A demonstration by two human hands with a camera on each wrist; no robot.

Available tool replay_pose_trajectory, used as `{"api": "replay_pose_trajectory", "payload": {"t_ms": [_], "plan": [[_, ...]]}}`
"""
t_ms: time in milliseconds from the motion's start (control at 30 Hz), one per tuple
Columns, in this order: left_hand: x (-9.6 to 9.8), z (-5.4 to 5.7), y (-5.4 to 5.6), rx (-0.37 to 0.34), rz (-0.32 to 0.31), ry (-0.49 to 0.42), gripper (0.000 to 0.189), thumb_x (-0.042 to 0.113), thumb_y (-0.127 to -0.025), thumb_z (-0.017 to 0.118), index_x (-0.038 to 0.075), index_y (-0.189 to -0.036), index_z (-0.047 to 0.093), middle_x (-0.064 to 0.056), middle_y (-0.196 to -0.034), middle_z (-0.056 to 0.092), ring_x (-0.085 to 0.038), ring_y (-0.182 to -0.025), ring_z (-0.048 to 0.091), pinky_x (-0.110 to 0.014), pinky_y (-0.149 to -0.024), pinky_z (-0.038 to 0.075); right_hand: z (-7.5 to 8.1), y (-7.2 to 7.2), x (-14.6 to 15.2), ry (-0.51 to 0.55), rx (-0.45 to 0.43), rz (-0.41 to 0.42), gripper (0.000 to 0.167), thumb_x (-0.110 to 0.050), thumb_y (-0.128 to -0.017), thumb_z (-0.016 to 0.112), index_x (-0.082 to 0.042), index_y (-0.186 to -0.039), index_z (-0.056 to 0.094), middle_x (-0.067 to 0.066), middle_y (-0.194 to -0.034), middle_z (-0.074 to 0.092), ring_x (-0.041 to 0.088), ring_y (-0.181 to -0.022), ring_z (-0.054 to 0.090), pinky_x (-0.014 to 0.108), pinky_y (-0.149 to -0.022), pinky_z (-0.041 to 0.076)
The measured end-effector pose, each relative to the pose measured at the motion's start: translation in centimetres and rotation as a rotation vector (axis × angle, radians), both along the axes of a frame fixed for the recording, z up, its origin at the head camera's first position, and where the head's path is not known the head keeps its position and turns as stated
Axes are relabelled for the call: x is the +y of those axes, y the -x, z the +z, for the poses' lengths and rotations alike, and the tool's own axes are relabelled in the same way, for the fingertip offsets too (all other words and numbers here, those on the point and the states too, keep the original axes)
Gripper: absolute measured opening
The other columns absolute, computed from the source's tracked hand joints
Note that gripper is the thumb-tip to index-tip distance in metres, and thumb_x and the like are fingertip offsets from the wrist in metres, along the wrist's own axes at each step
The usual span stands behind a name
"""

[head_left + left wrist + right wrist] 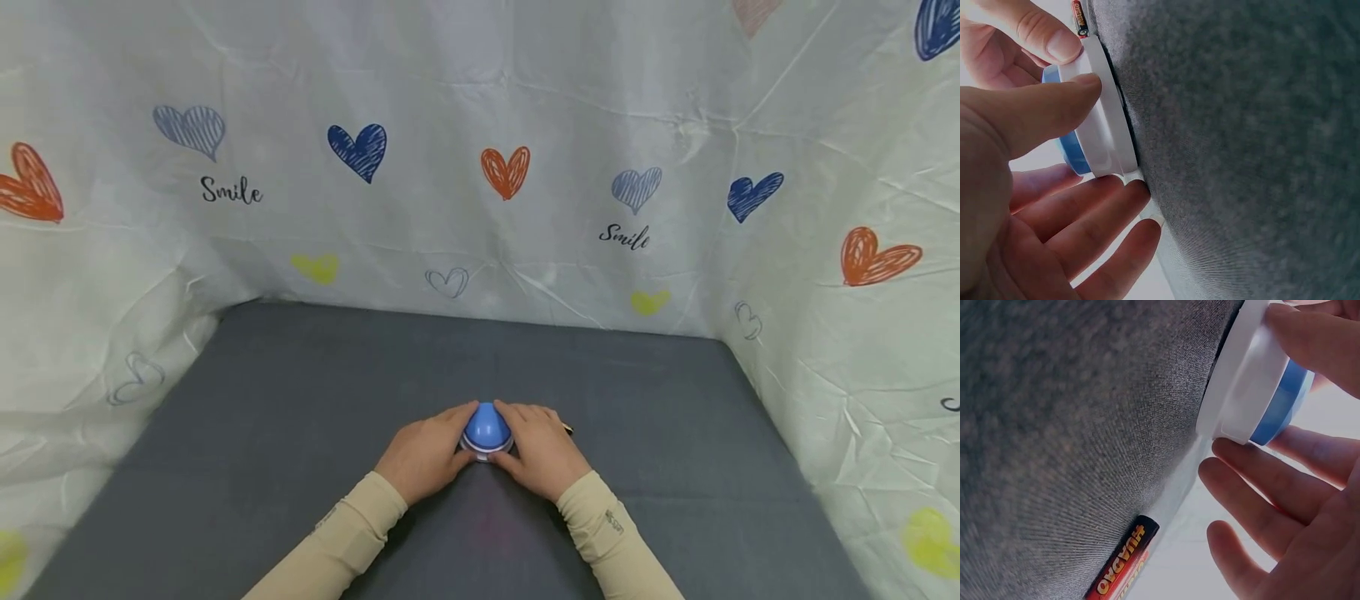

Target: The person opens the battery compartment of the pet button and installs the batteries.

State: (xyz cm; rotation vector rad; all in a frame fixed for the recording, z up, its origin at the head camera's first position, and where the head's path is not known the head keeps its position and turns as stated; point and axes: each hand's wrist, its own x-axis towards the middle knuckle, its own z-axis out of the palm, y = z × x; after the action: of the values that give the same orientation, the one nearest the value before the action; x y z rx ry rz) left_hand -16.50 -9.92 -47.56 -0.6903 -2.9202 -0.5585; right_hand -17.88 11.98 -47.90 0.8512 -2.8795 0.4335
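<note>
A round button with a blue dome (487, 425) and a white base (1099, 119) sits on the dark grey cloth, in the middle of the head view. My left hand (426, 450) holds it from the left, the thumb on the white base and the fingers around the far side. From the right, my right hand (542, 446) holds it the same way, its thumb (1316, 340) against the white base. The two thumbs come close together at the near side. In both wrist views the lower fingers spread near the cloth.
A red and black battery (1124, 562) lies on the cloth beside my right hand, mostly hidden by it in the head view. The dark grey tabletop (315, 375) is walled at the back and sides by a white sheet (427, 92) printed with hearts.
</note>
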Motion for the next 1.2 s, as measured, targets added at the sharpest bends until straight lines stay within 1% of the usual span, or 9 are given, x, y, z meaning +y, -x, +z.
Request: {"api": "replay_pose_trajectory", "payload": {"t_ms": [100,300,500,633,800,900,1000,1067,1200], "plan": [[0.1,-0.1,0.0,0.003,-0.006,-0.012,0.071,0.027,-0.096,0.085,0.003,-0.156,0.056,-0.015,-0.150,0.067,-0.033,-0.127,0.073,-0.049,-0.100,0.060,-0.1,-0.1,0.1,-0.006,0.009,-0.004,0.073,-0.040,-0.097,0.083,-0.006,-0.156,0.056,0.011,-0.145,0.070,0.030,-0.136,0.065,0.054,-0.117,0.047],[-0.2,0.0,0.1,-0.039,0.008,-0.014,0.069,0.026,-0.098,0.083,0.006,-0.158,0.055,-0.013,-0.152,0.066,-0.032,-0.131,0.070,-0.051,-0.104,0.058,-0.1,0.0,-0.1,0.005,0.007,0.020,0.072,-0.040,-0.098,0.082,-0.005,-0.155,0.057,0.012,-0.145,0.069,0.030,-0.135,0.065,0.054,-0.117,0.047],[-0.3,0.1,0.1,-0.061,-0.006,-0.044,0.069,0.025,-0.098,0.082,0.006,-0.158,0.054,-0.014,-0.152,0.066,-0.032,-0.134,0.069,-0.050,-0.107,0.057,0.3,-0.1,0.1,0.023,-0.011,0.012,0.072,-0.040,-0.097,0.083,-0.006,-0.155,0.058,0.011,-0.143,0.070,0.029,-0.134,0.066,0.055,-0.116,0.048],[-0.1,0.5,0.2,-0.070,-0.005,-0.066,0.069,0.025,-0.099,0.082,0.005,-0.158,0.054,-0.015,-0.151,0.066,-0.031,-0.134,0.068,-0.049,-0.108,0.057,0.8,-0.1,0.4,0.047,-0.019,0.004,0.072,-0.043,-0.097,0.083,-0.008,-0.155,0.058,0.010,-0.144,0.070,0.030,-0.134,0.066,0.057,-0.115,0.048],[-0.1,1.3,0.3,-0.115,0.011,-0.119,0.068,0.024,-0.099,0.082,0.004,-0.158,0.054,-0.016,-0.150,0.066,-0.032,-0.136,0.067,-0.051,-0.110,0.055,1.1,-0.1,0.6,0.083,-0.036,0.018,0.077,-0.043,-0.094,0.086,-0.009,-0.157,0.056,0.011,-0.144,0.068,0.031,-0.134,0.065,0.051,-0.112,0.053],[-0.2,1.5,0.4,-0.136,0.020,-0.133,0.068,0.024,-0.100,0.081,0.004,-0.159,0.053,-0.015,-0.151,0.065,-0.032,-0.137,0.066,-0.051,-0.112,0.053,1.2,-0.1,0.6,0.102,-0.062,0.032,0.082,-0.040,-0.091,0.089,-0.009,-0.159,0.054,0.012,-0.146,0.066,0.031,-0.135,0.064,0.047,-0.112,0.054],[-0.2,1.6,0.3,-0.139,0.025,-0.137,0.068,0.024,-0.100,0.080,0.004,-0.159,0.052,-0.015,-0.152,0.065,-0.032,-0.138,0.065,-0.051,-0.113,0.053,1.2,-0.1,0.6,0.102,-0.075,0.043,0.086,-0.034,-0.090,0.091,-0.008,-0.161,0.050,0.012,-0.147,0.065,0.030,-0.137,0.062,0.046,-0.114,0.053],[-0.3,1.6,0.3,-0.135,0.025,-0.141,0.068,0.024,-0.101,0.079,0.003,-0.159,0.052,-0.016,-0.152,0.064,-0.032,-0.139,0.065,-0.051,-0.114,0.052,1.1,-0.1,0.6,0.096,-0.065,0.048,0.086,-0.030,-0.089,0.092,-0.007,-0.160,0.050,0.013,-0.147,0.065,0.030,-0.136,0.063,0.046,-0.114,0.052],[-0.3,1.6,0.2,-0.131,0.018,-0.152,0.068,0.024,-0.102,0.078,0.002,-0.160,0.051,-0.017,-0.153,0.063,-0.033,-0.140,0.064,-0.051,-0.115,0.051,1.1,0.0,0.6,0.089,-0.029,0.051,0.083,-0.029,-0.090,0.092,-0.006,-0.159,0.052,0.013,-0.145,0.066,0.031,-0.134,0.065,0.046,-0.112,0.053]]}}
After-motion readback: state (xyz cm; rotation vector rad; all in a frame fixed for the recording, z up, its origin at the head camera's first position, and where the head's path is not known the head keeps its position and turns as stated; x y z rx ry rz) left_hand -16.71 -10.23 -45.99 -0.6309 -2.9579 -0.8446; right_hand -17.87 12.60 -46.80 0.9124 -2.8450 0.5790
